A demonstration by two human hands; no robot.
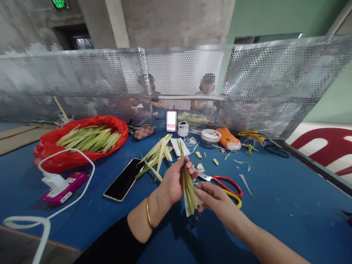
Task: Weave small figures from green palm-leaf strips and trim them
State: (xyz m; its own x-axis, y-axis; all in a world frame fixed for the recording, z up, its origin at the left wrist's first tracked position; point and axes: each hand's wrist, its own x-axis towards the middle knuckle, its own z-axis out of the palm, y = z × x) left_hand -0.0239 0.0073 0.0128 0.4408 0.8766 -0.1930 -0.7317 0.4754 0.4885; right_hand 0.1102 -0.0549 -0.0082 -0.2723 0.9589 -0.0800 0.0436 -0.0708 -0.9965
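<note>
My left hand (176, 179) is closed around the middle of a bundle of green-yellow leaf strips (188, 185), held upright over the blue table (275, 205). My right hand (211, 196) pinches the lower end of the same bundle. A gold bangle sits on my left wrist. Just behind my right hand lie scissors with red and yellow handles (227, 185).
A loose pile of strips (156, 154) and a phone (125, 179) lie left of my hands. A red bag of strips (82, 141), a pink power bank with white cable (64, 187), tape rolls (210, 135) and an orange glue gun (228, 139) stand further back. People sit behind the perforated metal screen (247, 80).
</note>
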